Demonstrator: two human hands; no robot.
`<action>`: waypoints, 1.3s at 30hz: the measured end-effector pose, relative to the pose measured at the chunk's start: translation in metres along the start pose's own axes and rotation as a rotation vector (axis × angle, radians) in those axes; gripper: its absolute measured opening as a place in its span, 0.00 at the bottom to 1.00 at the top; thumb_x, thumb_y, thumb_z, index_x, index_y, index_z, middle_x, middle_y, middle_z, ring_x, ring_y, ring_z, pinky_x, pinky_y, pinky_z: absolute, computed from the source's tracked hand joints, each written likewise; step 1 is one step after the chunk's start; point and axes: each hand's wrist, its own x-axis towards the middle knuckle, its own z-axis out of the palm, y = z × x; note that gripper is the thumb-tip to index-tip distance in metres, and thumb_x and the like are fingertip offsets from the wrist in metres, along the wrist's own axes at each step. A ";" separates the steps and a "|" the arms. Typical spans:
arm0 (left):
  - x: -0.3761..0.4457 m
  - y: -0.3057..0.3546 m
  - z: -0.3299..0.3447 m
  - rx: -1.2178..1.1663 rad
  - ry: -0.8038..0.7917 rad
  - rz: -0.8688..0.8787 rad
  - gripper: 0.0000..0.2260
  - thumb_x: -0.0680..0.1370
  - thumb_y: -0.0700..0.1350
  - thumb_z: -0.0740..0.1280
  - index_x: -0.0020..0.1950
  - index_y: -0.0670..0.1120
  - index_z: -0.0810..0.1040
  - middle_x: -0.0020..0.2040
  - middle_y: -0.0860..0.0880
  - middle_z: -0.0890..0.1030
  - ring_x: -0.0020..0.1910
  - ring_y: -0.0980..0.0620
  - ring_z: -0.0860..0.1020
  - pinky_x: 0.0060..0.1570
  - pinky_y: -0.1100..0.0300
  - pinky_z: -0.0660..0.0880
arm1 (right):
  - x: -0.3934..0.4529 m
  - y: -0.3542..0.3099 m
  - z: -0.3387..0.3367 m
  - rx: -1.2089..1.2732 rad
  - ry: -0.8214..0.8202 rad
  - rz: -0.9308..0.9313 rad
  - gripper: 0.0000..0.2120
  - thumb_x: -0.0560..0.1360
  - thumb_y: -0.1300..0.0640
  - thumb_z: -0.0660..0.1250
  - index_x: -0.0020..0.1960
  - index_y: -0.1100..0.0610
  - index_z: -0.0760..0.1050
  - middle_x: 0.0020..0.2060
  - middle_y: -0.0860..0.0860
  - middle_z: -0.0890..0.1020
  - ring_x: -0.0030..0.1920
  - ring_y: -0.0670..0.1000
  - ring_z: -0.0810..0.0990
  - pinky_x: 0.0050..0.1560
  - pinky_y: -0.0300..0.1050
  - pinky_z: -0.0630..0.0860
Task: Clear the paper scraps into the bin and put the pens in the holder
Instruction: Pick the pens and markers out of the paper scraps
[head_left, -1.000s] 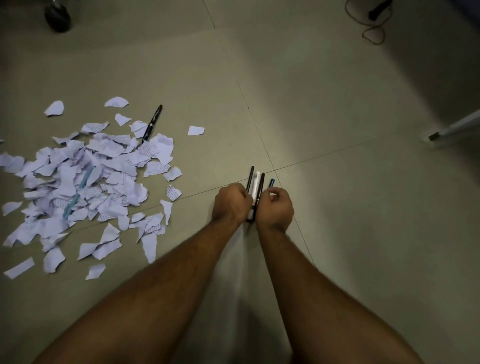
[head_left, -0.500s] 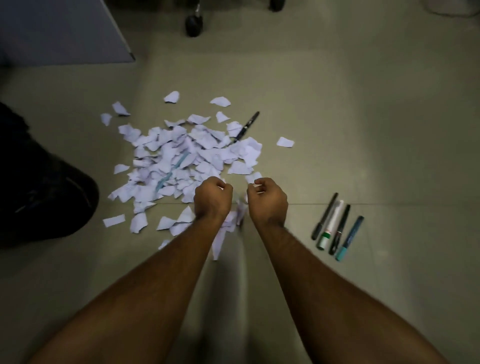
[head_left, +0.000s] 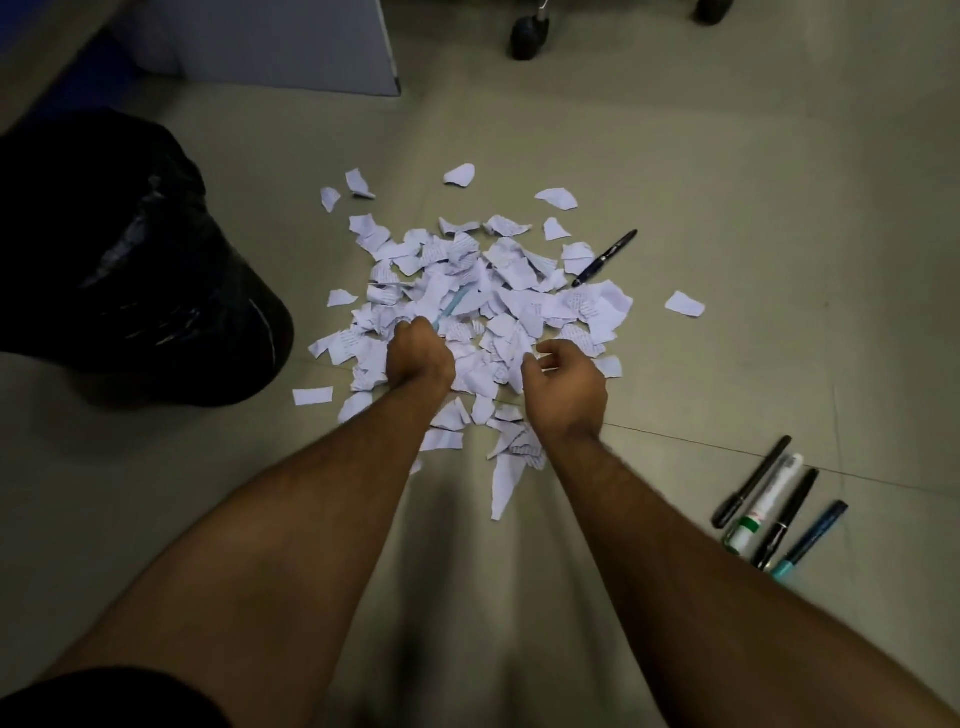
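A heap of torn white paper scraps (head_left: 498, 296) lies on the floor in front of me. A light blue pen (head_left: 453, 307) sticks out of the heap, and my left hand (head_left: 420, 359) is closed as a fist on its near end. My right hand (head_left: 567, 385) hovers over the heap's near right edge with its fingers curled but apart, holding nothing. A dark pen (head_left: 605, 258) lies at the heap's far right edge. Several pens (head_left: 779, 506) lie side by side on the floor to my right. The bin, lined with a black bag (head_left: 130, 260), stands to the left.
A chair castor (head_left: 529, 31) and a grey panel (head_left: 270, 47) are at the far side of the floor. Single scraps lie apart from the heap, one at the right (head_left: 684, 304) and one near the bin (head_left: 312, 396). No pen holder is in view.
One second ago both hands held the bundle of pens on the floor. They left it at the right and moved to the heap; the left hand closed on the light blue pen.
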 end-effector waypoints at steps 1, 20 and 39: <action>0.002 -0.001 0.000 0.036 -0.019 -0.010 0.18 0.76 0.39 0.69 0.66 0.41 0.73 0.66 0.40 0.74 0.64 0.40 0.75 0.58 0.49 0.76 | 0.002 -0.003 0.001 0.012 0.004 0.021 0.11 0.75 0.50 0.68 0.54 0.54 0.80 0.45 0.48 0.84 0.46 0.50 0.80 0.44 0.38 0.68; -0.029 0.055 -0.002 -0.360 -0.071 0.119 0.14 0.75 0.53 0.72 0.50 0.42 0.83 0.47 0.45 0.85 0.43 0.47 0.81 0.35 0.61 0.69 | 0.126 -0.026 0.008 0.024 0.117 0.318 0.15 0.77 0.46 0.66 0.56 0.56 0.79 0.54 0.56 0.83 0.56 0.59 0.81 0.52 0.44 0.72; -0.008 0.059 0.006 -0.396 -0.043 0.063 0.12 0.75 0.52 0.72 0.44 0.43 0.82 0.41 0.47 0.84 0.37 0.50 0.79 0.35 0.63 0.70 | 0.160 -0.030 0.030 -0.321 0.019 0.075 0.19 0.77 0.46 0.65 0.63 0.56 0.69 0.56 0.57 0.81 0.56 0.62 0.80 0.50 0.48 0.72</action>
